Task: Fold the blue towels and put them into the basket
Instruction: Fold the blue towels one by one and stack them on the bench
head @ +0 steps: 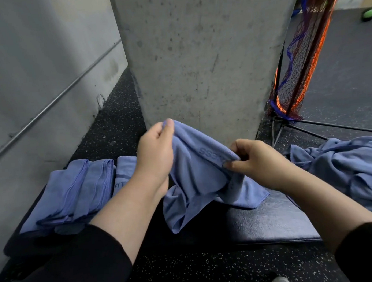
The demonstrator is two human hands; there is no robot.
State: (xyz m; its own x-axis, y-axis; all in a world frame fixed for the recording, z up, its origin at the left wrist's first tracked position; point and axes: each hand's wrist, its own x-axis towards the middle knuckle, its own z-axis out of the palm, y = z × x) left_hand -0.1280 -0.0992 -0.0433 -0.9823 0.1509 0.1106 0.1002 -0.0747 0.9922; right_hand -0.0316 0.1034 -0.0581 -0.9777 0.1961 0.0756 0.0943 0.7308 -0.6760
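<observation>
Head view shows your left hand (154, 152) and right hand (251, 158) both pinching one blue towel (196, 179) mid-scene over the bench (274, 222), folded towels (74, 192) stacked left, unfolded pile (345, 169) waiting right (basket unseen).

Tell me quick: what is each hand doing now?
Left hand: pinches the blue towel at its raised edge.
Right hand: pinches the same towel.

Blue towel (196, 175) held up, drooping, apparently unfolded
</observation>
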